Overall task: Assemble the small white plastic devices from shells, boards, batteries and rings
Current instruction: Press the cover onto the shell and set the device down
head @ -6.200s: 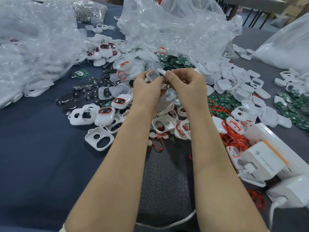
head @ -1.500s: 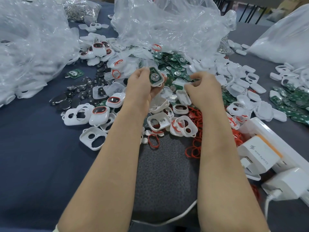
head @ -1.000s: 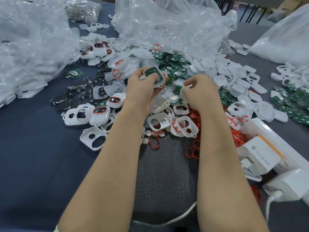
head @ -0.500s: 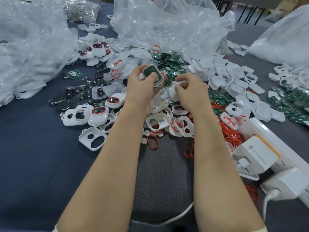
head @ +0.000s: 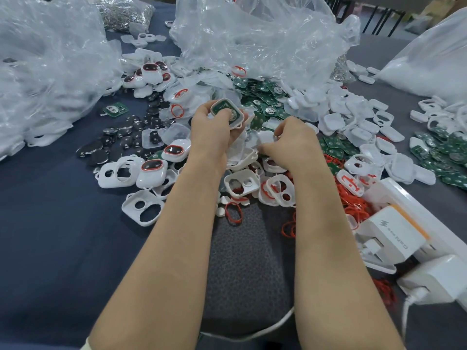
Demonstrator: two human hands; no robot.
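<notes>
Dark table (head: 50, 236), clear bags (head: 252, 34) at the back. Loose heaps: white shells (head: 353, 114), green boards (head: 262, 97), coin batteries (head: 99, 156), red rings (head: 351, 205). Left hand (head: 214, 132) raised over heap centre, fingers curled round open shell with board (head: 226, 112) seated inside. Right hand (head: 293, 145) just beside, lower, pinching white piece (head: 266, 137).

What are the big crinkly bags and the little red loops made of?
The bags look like thin clear plastic film: see-through, shiny and crumpled. The red loops look like soft rubber or silicone, because they lie bent and floppy, but that is a guess.
</notes>
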